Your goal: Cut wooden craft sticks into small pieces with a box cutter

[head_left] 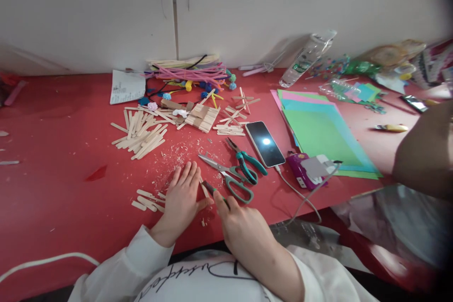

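My left hand (182, 193) lies on the red table with its fingers stretched out flat, the thumb pointing right near a wooden craft stick (204, 189). My right hand (244, 224) is closed around the green handle of a small craft knife (208, 187), whose dark blade is at the stick. Left of my left hand lie several short stick pieces (146, 200). Wood shavings (173, 151) are scattered beyond my fingers. Grey-handled scissors (230, 177) and teal pliers (246, 160) lie just beyond my right hand.
A pile of craft sticks (141, 134) and pipe cleaners (191, 73) lie farther back. To the right are a phone (265, 144) on a cable, a purple power adapter (304, 170), coloured paper (318, 132) and a bottle (306, 59). Another person's arm (424, 151) is at the right edge.
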A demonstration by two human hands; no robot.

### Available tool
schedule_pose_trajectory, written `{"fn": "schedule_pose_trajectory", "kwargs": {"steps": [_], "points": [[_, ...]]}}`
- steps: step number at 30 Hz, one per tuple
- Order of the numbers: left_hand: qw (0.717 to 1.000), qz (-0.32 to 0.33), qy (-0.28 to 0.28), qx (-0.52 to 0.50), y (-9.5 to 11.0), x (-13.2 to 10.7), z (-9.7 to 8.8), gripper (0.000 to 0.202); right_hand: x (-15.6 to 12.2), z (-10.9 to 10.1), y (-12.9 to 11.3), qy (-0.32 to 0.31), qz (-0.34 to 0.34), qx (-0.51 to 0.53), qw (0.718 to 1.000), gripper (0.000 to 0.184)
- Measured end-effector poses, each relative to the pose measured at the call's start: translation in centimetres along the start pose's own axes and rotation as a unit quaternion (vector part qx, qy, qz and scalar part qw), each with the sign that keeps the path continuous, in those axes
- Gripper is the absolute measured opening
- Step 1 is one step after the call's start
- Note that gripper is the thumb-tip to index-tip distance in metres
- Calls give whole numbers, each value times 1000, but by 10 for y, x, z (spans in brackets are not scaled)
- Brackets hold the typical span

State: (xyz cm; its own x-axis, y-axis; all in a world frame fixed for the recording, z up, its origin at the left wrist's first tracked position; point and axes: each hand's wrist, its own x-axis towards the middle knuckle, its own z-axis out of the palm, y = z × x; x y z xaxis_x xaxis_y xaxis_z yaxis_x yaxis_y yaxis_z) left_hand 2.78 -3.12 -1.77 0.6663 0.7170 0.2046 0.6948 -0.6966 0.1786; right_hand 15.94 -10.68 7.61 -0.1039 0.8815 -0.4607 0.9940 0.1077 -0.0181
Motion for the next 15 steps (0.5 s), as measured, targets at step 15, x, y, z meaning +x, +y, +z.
{"fn": "schedule_pose_trajectory", "kwargs": {"steps": [15], "points": [[997, -39, -54, -24, 2, 2, -9, 67, 3, 58, 29, 61, 104, 736, 666, 59]]}}
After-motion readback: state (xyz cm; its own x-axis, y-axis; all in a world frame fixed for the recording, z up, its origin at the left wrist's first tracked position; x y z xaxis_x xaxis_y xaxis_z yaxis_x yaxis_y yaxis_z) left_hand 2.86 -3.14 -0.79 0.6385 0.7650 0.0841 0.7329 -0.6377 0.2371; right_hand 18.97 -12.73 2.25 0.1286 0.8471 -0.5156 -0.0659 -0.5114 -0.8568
